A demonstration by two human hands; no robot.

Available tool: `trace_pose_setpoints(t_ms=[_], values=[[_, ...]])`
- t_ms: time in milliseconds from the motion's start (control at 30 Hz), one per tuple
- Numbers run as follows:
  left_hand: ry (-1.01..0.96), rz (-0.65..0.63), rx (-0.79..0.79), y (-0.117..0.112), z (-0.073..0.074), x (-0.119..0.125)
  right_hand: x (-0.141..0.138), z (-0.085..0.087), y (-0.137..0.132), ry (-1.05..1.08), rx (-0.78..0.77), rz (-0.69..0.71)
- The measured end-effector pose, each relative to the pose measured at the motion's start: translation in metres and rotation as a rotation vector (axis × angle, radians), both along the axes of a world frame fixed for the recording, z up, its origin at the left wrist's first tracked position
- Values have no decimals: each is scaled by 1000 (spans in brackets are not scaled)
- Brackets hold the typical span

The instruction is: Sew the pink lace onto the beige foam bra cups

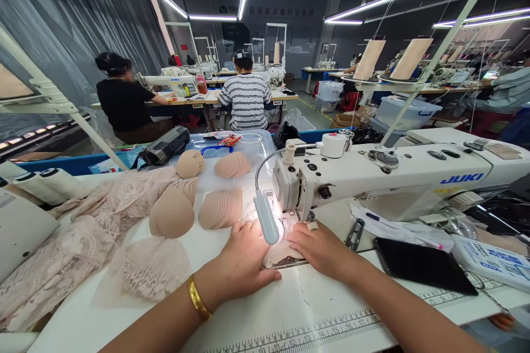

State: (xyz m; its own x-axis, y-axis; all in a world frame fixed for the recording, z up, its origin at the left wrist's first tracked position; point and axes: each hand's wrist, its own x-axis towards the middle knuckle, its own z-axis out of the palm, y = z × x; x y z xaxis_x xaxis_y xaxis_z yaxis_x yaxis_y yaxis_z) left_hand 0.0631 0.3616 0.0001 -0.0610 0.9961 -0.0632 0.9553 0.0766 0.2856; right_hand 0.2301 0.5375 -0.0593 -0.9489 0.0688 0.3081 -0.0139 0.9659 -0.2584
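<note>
At a white sewing machine [397, 176], both my hands rest on pale pink fabric [295, 222] under the needle area. My left hand [242, 259], with a gold bracelet [199, 298] at its wrist, lies palm down, its thumb stretched to the side. A small grey lamp [266, 218] on a flexible neck hides some of its fingertips. My right hand [321, 245] lies flat to the right of the needle, fingers extended on the fabric. Stacked beige bra cups [221, 208] stand left of the machine. A lace piece [155, 267] lies near my left forearm.
More lace fabric [103, 220] is heaped at the left. A black phone [424, 266], thread snips [355, 234] and a white box [492, 262] lie on the right. A printed ruler [314, 336] runs along the front. Co-workers [245, 94] sit at machines beyond.
</note>
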Motion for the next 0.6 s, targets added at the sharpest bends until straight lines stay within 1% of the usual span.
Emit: trace_pose_setpoints(t_ms=[67,133,200,267,333,400,500,600], values=[[-50,-65,-59,-6,9,-8,4,8,6,0,-63,-24],[-80,-135,-120,-10,14,-17,7,17,10,-40,-137,-22],[-120,-191,-153,-11,15,-25,9,25,12,-117,-217,-1],[-149,-202,-151,-10,15,-29,10,29,14,-184,-309,-5],[-130,-183,-122,-6,12,-29,11,29,17,-220,-359,-15],[-81,-185,-57,-3,9,-25,14,27,22,-238,-342,31],[-30,-224,84,3,1,-20,20,27,32,-247,-324,109],[-30,-245,165,6,-6,-18,23,30,39,-285,-441,146]])
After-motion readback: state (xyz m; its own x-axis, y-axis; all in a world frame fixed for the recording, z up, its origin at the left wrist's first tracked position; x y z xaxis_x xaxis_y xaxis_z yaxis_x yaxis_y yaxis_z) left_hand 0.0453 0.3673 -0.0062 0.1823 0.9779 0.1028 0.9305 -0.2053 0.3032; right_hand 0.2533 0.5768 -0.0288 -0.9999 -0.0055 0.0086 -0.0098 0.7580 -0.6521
